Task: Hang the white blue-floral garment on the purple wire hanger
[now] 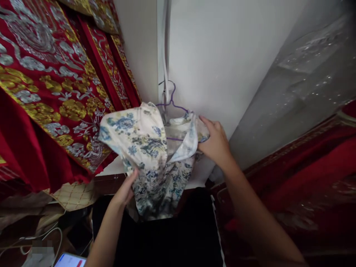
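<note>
As purple clothes hanger (180, 107) sits inside its neckline, floral-print shirt (150, 148) seemingly holds shape before white panel (222, 55) | right hand (215, 142): fingers grasping shirt's shoulder, apparently steadying | left hand (125, 191): thumb and fingers gripping opposite side, apparently spreading cloth.

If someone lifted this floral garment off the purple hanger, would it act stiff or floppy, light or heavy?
The floral garment would probably be floppy: its lower part hangs in soft folds. It is likely light for its size, since the cloth looks thin. Its pale flap may flip about, as it folds outward at the opening.
</note>
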A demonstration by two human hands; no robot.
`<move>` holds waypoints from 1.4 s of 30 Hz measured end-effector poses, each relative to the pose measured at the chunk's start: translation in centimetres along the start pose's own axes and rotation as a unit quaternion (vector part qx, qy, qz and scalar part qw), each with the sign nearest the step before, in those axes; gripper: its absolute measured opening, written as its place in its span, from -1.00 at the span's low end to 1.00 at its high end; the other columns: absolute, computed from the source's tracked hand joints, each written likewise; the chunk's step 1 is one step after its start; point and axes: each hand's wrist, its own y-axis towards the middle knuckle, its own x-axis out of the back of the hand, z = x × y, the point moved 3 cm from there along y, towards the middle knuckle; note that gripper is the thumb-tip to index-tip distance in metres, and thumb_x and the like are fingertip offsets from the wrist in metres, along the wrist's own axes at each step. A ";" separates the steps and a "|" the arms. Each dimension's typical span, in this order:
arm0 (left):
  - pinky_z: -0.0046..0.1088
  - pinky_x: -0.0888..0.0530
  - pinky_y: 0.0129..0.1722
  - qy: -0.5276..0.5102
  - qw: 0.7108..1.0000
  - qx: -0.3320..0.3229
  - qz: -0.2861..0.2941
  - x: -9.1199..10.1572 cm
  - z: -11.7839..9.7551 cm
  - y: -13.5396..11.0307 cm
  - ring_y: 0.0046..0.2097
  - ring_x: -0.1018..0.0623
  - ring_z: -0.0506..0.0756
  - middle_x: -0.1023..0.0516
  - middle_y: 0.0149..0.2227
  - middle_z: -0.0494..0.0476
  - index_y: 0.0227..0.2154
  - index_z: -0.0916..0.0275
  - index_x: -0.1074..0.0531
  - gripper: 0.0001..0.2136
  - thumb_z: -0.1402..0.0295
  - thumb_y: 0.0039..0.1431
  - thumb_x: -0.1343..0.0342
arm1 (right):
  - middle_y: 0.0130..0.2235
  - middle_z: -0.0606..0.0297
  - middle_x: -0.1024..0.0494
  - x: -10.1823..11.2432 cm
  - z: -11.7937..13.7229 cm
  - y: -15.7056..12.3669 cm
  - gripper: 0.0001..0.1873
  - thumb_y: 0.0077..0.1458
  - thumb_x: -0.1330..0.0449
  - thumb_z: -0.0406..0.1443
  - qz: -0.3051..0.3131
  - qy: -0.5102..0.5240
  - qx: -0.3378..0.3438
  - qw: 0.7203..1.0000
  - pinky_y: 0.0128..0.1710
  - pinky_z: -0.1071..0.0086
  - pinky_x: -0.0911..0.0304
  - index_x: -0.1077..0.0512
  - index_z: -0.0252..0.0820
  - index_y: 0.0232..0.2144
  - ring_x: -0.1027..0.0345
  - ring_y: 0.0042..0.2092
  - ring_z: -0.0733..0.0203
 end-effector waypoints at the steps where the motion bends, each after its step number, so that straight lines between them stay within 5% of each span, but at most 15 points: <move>1: -0.06 -0.29 0.29 0.021 1.000 0.015 0.004 0.3 1.0 -0.7 0.26 -0.37 0.40 -0.56 0.07 0.26 0.02 0.22 -0.50 -0.37 0.05 -0.12 -0.41 | -0.04 0.05 -0.39 0.2 0.3 -0.1 -0.08 -0.19 -0.38 -0.16 0.006 -0.001 0.012 1.000 0.01 -0.06 -0.27 -0.27 -0.07 0.27 -0.32 0.00 -0.22; 7: -0.01 -0.30 0.27 0.018 0.996 0.084 -0.001 0.7 5.3 -5.3 0.18 -0.46 0.41 -0.53 0.10 0.37 0.12 0.31 -0.43 -0.29 0.23 -0.15 -0.46 | 0.18 0.09 -0.34 1.2 0.8 -5.5 -0.25 -0.07 -0.33 -0.18 -0.018 0.106 0.066 0.992 0.22 -0.09 -0.08 -0.33 -0.06 0.20 -0.19 0.22 -0.20; 9: -0.02 -0.31 0.26 0.005 0.996 0.084 -0.016 0.2 5.7 -6.2 0.19 -0.46 0.39 -0.55 0.08 0.36 0.14 0.30 -0.41 -0.26 0.24 -0.15 -0.46 | 0.14 0.10 -0.41 0.6 1.1 -9.0 -0.48 0.05 -0.28 -0.16 -0.061 0.196 -0.003 0.979 0.22 -0.04 -0.10 -0.42 -0.10 0.08 -0.22 0.21 -0.13; 11: -0.02 -0.30 0.27 0.009 0.997 0.072 -0.029 -0.5 5.8 -6.9 0.19 -0.46 0.39 -0.57 0.04 0.35 0.14 0.31 -0.41 -0.26 0.26 -0.17 -0.47 | -0.11 0.15 -0.53 -1.0 1.9 -13.2 -0.73 0.15 -0.21 -0.13 -0.075 0.289 -0.131 0.945 0.08 0.10 -0.24 -0.49 -0.15 -0.18 -0.38 0.02 -0.02; 13: 0.00 -0.31 0.26 0.015 0.997 0.061 -0.038 -1.2 5.8 -7.2 0.18 -0.47 0.40 -0.60 0.00 0.36 0.13 0.32 -0.42 -0.26 0.27 -0.18 -0.47 | -0.35 0.22 -0.51 -3.6 3.5 -16.8 -0.67 0.20 -0.14 -0.04 0.041 0.354 -0.254 0.899 -0.18 0.25 -0.31 -0.46 -0.16 -0.40 -0.40 -0.25 0.10; 15: 0.02 -0.31 0.25 0.021 0.997 0.050 -0.046 -1.7 5.8 -7.4 0.16 -0.48 0.40 -0.60 0.00 0.36 0.12 0.32 -0.42 -0.27 0.26 -0.17 -0.46 | -0.45 0.23 -0.49 -5.8 5.3 -19.0 -0.53 0.23 -0.06 0.05 0.154 0.394 -0.303 0.854 -0.29 0.29 -0.28 -0.42 -0.17 -0.49 -0.36 -0.35 0.13; 18: 0.01 -0.31 0.25 0.038 0.998 0.034 -0.044 -1.8 5.7 -7.4 0.15 -0.50 0.37 -0.58 0.03 0.34 0.13 0.30 -0.41 -0.31 0.27 -0.12 -0.44 | -0.40 0.21 -0.53 -7.2 7.2 -19.2 -0.49 0.23 -0.05 0.09 0.294 0.395 -0.275 0.826 -0.21 0.29 -0.25 -0.45 -0.18 -0.46 -0.39 -0.27 0.09; 21: -0.02 -0.31 0.25 0.052 0.998 0.017 -0.039 -1.8 5.6 -7.4 0.14 -0.51 0.33 -0.59 0.02 0.30 0.11 0.27 -0.43 -0.38 0.30 -0.07 -0.41 | -0.33 0.20 -0.55 -7.5 7.3 -18.6 -0.50 0.21 -0.07 0.10 0.367 0.393 -0.245 0.807 -0.14 0.29 -0.22 -0.48 -0.20 -0.38 -0.41 -0.19 0.07; 27: -0.12 -0.39 0.19 0.012 0.996 0.006 -0.085 -3.2 6.0 -7.8 0.09 -0.55 0.29 -0.62 -0.04 0.26 0.02 0.27 -0.48 -0.43 0.33 -0.13 -0.42 | -0.60 0.38 -0.30 -8.9 5.8 -21.0 -0.42 0.14 -0.09 0.17 0.314 0.477 -0.352 0.742 -0.51 0.42 -0.06 -0.32 -0.20 -0.57 -0.15 -0.54 0.32; 31: -0.18 -0.47 0.06 0.035 0.985 -0.027 -0.164 -1.5 6.6 -6.7 -0.01 -0.58 0.28 -0.61 -0.10 0.30 -0.10 0.33 -0.51 -0.53 0.29 -0.10 -0.40 | -0.58 0.39 -0.33 -8.7 5.1 -21.4 -0.48 0.14 -0.15 0.10 0.301 0.494 -0.335 0.743 -0.50 0.45 -0.06 -0.41 -0.23 -0.51 -0.17 -0.53 0.35; 33: -0.20 -0.46 0.04 0.075 0.959 -0.103 -0.252 0.1 6.7 -6.4 -0.01 -0.55 0.25 -0.56 -0.07 0.27 -0.06 0.29 -0.45 -0.51 0.27 -0.07 -0.38 | -0.57 0.37 -0.37 -8.6 4.9 -21.3 -0.51 0.15 -0.16 0.07 0.306 0.497 -0.330 0.742 -0.50 0.45 -0.05 -0.45 -0.24 -0.48 -0.18 -0.52 0.35; 36: -0.23 -0.37 0.11 0.187 0.879 -0.273 -0.344 0.8 6.9 -7.0 0.09 -0.43 0.21 -0.39 0.08 0.22 0.03 0.16 -0.32 -0.45 0.31 -0.05 -0.36 | -0.57 0.36 -0.39 -8.7 5.2 -21.4 -0.54 0.14 -0.17 0.04 0.308 0.503 -0.347 0.729 -0.53 0.46 -0.01 -0.45 -0.24 -0.49 -0.17 -0.54 0.36; 38: -0.21 -0.32 0.15 0.281 0.856 -0.333 -0.276 -0.6 7.6 -7.3 0.11 -0.40 0.21 -0.36 0.06 0.20 -0.01 0.15 -0.34 -0.54 0.36 0.01 -0.31 | -0.60 0.38 -0.36 -9.0 5.8 -21.6 -0.55 0.13 -0.18 0.02 0.312 0.509 -0.363 0.716 -0.55 0.46 0.01 -0.43 -0.24 -0.53 -0.15 -0.56 0.36; 42: -0.25 -0.38 0.02 0.334 0.911 -0.242 -0.024 -4.6 10.2 -6.6 -0.04 -0.48 0.19 -0.48 -0.13 0.19 -0.12 0.19 -0.40 -0.81 0.40 0.19 -0.10 | -0.68 0.43 -0.26 -9.1 6.9 -22.0 -0.52 0.13 -0.16 0.00 0.314 0.520 -0.368 0.704 -0.56 0.45 0.01 -0.35 -0.22 -0.64 -0.09 -0.61 0.38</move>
